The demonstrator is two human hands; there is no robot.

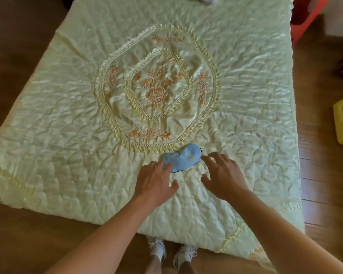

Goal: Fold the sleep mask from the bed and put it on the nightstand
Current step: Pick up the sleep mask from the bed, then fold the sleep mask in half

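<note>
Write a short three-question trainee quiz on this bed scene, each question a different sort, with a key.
1. True or false: the sleep mask is already folded in half.
2. Which hand touches the mask? A) left hand B) right hand C) neither
3. Fill in: the mask lies on the quilt just outside the ruffled ring's ______ edge.

Key:
1. False; it lies flat and open.
2. A; the left fingers rest on its left end, while the right fingers hover beside its right end, contact unclear.
3. Near, the side closest to the person.

Bare forearms, no sleeves — white lace-up sneakers (pixel 172 252), perhaps white socks.
</note>
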